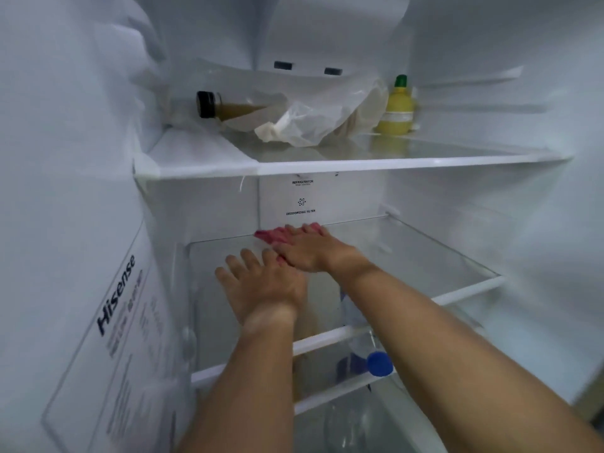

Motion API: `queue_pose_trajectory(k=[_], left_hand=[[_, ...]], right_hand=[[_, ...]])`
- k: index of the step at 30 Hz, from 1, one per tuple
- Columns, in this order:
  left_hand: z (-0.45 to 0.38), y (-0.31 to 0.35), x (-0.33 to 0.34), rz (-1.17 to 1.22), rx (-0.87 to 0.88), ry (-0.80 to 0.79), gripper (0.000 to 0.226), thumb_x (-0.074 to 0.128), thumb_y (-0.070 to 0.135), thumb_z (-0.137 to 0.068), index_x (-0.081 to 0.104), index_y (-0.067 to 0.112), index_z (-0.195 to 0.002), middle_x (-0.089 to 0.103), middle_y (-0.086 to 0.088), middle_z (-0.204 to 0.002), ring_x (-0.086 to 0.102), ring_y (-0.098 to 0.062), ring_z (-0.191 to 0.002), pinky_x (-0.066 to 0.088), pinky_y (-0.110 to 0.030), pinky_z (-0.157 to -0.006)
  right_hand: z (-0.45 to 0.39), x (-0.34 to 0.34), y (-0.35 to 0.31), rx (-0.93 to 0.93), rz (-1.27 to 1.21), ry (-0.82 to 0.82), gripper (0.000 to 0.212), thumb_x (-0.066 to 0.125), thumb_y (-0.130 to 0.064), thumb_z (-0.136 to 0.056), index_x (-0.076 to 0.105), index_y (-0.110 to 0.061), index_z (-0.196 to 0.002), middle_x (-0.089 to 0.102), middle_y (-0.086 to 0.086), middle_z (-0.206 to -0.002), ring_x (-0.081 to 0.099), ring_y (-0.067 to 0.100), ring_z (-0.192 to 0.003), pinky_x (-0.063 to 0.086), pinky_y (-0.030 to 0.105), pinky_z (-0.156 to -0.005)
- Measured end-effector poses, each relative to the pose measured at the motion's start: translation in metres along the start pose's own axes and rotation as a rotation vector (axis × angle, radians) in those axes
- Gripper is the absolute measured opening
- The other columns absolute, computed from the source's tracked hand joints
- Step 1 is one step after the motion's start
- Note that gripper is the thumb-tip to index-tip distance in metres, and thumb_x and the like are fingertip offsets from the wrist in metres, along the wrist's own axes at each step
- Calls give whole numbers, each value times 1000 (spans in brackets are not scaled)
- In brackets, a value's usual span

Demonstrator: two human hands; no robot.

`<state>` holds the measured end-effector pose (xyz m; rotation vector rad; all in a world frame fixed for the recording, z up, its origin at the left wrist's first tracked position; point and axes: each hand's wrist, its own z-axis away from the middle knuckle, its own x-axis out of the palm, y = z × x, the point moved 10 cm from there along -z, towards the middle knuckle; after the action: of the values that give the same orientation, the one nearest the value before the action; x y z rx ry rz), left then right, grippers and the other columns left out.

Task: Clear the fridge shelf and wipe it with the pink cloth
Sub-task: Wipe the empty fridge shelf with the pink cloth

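While pressing flat on the pink cloth (281,237), right hand (307,253) with fingers stretched out, palm down, not clenched: cloth pinned under the palm against the glass shelf (425,256), not gripped in a fist. Cloth bunched at the far middle of the shelf, showing past the fingertips and at the thumb side, close to the back wall under the "deodorizing filter" label (300,212). Just left of and nearer than that hand, left hand (261,282), open and empty, fingers spread, laid palm down on the bare glass, touching the right hand at the thumb side. Both forearms reaching in across the white front rim of the shelf. No other item on the glass around the hands.

Above the hands, upper shelf (359,166) carrying a dark-capped bottle (225,107) lying on its side, a crumpled white bag (310,120) beside it, and a yellow bottle (397,107) with green cap standing upright to the right. Below the hands, seen through the glass, a blue cap (379,363) on a clear bottle. Far left, "Hisense" sticker (116,295) on the side wall.
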<state>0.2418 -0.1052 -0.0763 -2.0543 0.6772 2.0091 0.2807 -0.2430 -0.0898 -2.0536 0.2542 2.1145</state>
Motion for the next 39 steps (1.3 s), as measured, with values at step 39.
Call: queue_pose_trajectory(k=[39], left_hand=[[17, -36, -12, 175, -218, 66, 53, 30, 32, -100, 39, 9, -147, 35, -15, -155, 23, -37, -147, 17, -47, -121]], right_hand=[[32, 5, -50, -293, -17, 6, 57, 17, -46, -104, 14, -32, -159, 11, -5, -168, 11, 24, -153, 0, 39, -122]])
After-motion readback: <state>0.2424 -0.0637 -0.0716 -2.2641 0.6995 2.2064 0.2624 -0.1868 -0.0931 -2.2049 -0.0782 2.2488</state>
